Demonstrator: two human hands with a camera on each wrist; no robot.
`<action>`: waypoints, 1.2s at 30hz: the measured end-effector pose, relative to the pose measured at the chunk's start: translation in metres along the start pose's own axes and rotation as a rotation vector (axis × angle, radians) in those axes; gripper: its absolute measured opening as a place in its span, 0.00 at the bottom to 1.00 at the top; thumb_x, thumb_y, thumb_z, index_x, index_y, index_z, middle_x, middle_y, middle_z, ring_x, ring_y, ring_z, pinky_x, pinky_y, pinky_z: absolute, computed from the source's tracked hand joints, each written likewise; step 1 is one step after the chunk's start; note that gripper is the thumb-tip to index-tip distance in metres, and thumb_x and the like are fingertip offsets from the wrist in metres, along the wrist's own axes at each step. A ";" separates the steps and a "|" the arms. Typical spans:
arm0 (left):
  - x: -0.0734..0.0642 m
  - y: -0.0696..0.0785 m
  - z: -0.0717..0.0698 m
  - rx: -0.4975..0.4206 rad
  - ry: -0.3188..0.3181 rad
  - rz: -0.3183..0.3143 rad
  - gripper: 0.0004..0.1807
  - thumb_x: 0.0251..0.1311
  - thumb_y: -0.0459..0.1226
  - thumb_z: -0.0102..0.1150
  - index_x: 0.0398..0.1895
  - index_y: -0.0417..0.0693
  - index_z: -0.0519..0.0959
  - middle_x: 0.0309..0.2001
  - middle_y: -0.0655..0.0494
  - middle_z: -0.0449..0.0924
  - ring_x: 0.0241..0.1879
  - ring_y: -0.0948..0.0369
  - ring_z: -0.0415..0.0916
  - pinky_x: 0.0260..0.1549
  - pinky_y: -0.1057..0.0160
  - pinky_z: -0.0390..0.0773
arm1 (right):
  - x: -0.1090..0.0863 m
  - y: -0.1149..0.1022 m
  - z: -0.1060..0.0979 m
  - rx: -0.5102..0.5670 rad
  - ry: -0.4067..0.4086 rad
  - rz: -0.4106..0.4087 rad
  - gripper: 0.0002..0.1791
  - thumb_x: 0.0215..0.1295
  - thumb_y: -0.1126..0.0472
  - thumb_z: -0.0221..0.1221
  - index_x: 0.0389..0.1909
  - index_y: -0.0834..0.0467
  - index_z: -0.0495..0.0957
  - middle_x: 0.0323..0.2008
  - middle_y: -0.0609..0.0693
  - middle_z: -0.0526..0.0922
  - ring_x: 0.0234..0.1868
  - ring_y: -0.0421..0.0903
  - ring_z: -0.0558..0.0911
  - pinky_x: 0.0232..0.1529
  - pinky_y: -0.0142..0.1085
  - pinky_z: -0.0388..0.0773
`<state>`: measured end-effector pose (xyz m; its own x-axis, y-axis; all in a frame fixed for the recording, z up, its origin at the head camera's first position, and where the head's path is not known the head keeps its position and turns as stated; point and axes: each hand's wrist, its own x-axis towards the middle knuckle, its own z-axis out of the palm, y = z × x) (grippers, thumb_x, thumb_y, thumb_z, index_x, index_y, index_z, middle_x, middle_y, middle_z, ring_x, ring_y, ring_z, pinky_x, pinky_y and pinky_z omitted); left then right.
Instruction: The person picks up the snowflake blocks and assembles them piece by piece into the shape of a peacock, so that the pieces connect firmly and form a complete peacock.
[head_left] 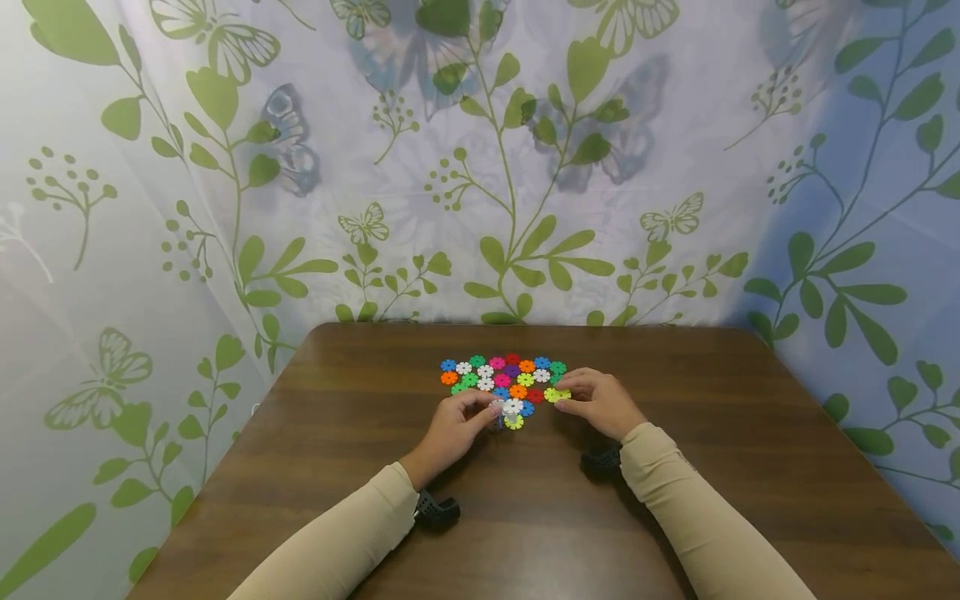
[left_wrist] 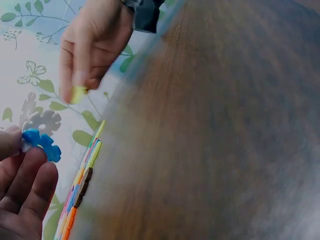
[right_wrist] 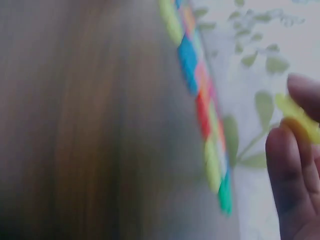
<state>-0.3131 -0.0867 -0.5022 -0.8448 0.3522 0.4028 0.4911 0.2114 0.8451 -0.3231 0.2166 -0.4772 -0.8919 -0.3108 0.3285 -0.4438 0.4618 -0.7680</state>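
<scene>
My left hand [head_left: 450, 427] pinches a small cluster of flower-shaped plastic discs above the near edge of the spread pieces. In the left wrist view the cluster shows a blue disc [left_wrist: 42, 142] joined to a white disc [left_wrist: 45, 121], between the thumb and fingers of that hand [left_wrist: 22, 187]. To the right, my right hand [head_left: 606, 407] is raised over the table and pinches a yellow disc [left_wrist: 78, 94] between thumb and fingertips. The same yellow disc [right_wrist: 300, 117] appears blurred in the right wrist view. The two hands are apart.
Several loose flower discs in many colours, such as a purple disc [head_left: 512, 371] and an orange disc [head_left: 448, 378], lie flat between and beyond the hands. They rest on a brown wooden table [head_left: 360, 358]. A leaf-patterned curtain [head_left: 420, 208] hangs behind it.
</scene>
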 end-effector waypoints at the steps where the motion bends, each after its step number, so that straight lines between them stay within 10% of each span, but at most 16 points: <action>1: 0.000 0.000 0.000 0.004 -0.004 0.003 0.08 0.73 0.39 0.67 0.50 0.48 0.88 0.43 0.60 0.85 0.37 0.57 0.81 0.40 0.60 0.84 | 0.001 -0.003 0.002 0.051 -0.012 -0.019 0.15 0.66 0.66 0.73 0.52 0.65 0.88 0.51 0.55 0.84 0.51 0.56 0.85 0.54 0.45 0.83; 9: 0.001 0.002 0.003 -0.060 -0.051 -0.037 0.08 0.71 0.35 0.69 0.50 0.43 0.86 0.38 0.51 0.86 0.35 0.56 0.83 0.38 0.62 0.85 | 0.000 -0.031 0.022 0.257 -0.093 -0.116 0.17 0.68 0.71 0.69 0.56 0.69 0.85 0.57 0.63 0.83 0.54 0.58 0.84 0.52 0.37 0.83; 36: -0.002 0.006 0.005 0.061 0.010 0.139 0.05 0.65 0.28 0.72 0.42 0.43 0.90 0.39 0.54 0.88 0.34 0.57 0.81 0.36 0.57 0.84 | -0.005 -0.045 0.051 0.169 -0.040 -0.132 0.15 0.64 0.69 0.73 0.51 0.65 0.88 0.48 0.53 0.88 0.47 0.49 0.87 0.48 0.39 0.85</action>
<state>-0.3075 -0.0814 -0.4996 -0.7695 0.3729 0.5185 0.6155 0.2162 0.7579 -0.2944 0.1552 -0.4718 -0.8213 -0.3939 0.4128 -0.5327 0.2703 -0.8020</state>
